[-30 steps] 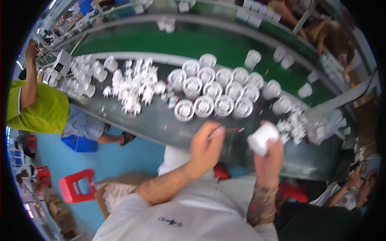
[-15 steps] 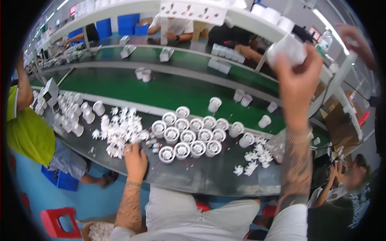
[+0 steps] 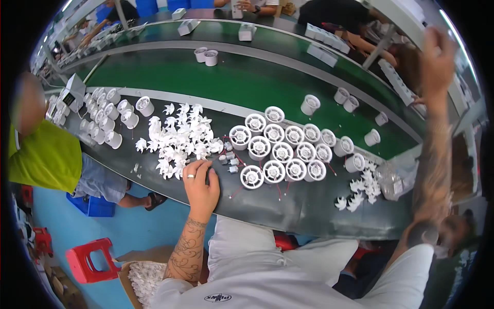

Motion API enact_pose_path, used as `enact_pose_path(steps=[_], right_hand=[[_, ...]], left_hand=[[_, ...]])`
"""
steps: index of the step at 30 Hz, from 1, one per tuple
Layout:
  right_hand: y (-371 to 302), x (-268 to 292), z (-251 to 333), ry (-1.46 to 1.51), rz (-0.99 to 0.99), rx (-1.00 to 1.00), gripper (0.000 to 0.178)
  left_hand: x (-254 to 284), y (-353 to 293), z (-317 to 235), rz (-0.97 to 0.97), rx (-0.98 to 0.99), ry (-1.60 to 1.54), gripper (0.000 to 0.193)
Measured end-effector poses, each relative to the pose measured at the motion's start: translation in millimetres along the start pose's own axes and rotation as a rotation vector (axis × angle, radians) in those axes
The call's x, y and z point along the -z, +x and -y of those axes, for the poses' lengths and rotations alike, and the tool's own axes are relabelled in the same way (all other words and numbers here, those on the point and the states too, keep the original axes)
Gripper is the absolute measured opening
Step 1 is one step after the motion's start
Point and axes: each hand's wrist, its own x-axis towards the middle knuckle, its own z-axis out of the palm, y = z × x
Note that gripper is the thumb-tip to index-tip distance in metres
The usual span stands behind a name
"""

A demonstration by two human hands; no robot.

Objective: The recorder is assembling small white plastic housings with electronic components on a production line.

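My left hand (image 3: 200, 188), with a ring on one finger, rests palm down on the dark table with bent fingers and the thumb apart. Its fingertips are partly hidden at the near edge of a heap of white plastic fan impellers (image 3: 180, 136). Just beyond it lie several small motors (image 3: 229, 157). Up at the right, my right hand (image 3: 437, 56) is raised beside the shelf frame. Its fingers are blurred, and no white cup shows in them. Round white housings (image 3: 282, 152) with spoked tops and red wires stand grouped at the middle of the table.
A green conveyor belt (image 3: 247, 82) runs behind the table, carrying a few white cups (image 3: 310, 104). More cups (image 3: 107, 123) stand at the left, near a person in a yellow-green shirt (image 3: 46, 159). A clear plastic bag (image 3: 393, 180) lies right. A red stool (image 3: 92, 260) is on the floor.
My right hand held a white cup high up; now the cup is out of sight and the hand is farther right. The view has shifted downward. My left hand stays by the impellers.
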Motion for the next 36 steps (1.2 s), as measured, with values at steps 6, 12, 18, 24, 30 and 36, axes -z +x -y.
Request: enact_pose_path(steps=[6,12,18,24,30,36], right_hand=[[-194.5,-113.7,59.0,0.296,1.131,-0.064,0.063],[-258.4,-158.8,22.6,0.481,1.002,-0.176,0.06],[-202.1,18.5,118.5,0.7,0.789,-0.732,0.037],[-300.3,108.9,189.8,0.498,0.865,-0.592,0.039],[-297.4,105.5,173.6,0.171,0.876,-0.335,0.041],[-279.0,108.2,122.5,0.262,0.974,-0.148,0.047]], left_hand=[[-14.5,5.8,-5.8,0.0,0.008,-0.186,0.017],[-7.0,3.9,6.4,-0.16,0.111,-0.091,0.023],[11.7,4.3,49.9,0.054,0.149,0.228,0.044],[18.6,0.8,67.6,0.06,0.133,0.172,0.032],[11.1,-3.3,54.7,-0.099,0.067,0.163,0.023],[17.6,-22.1,23.4,-0.267,0.329,-0.23,0.023]])
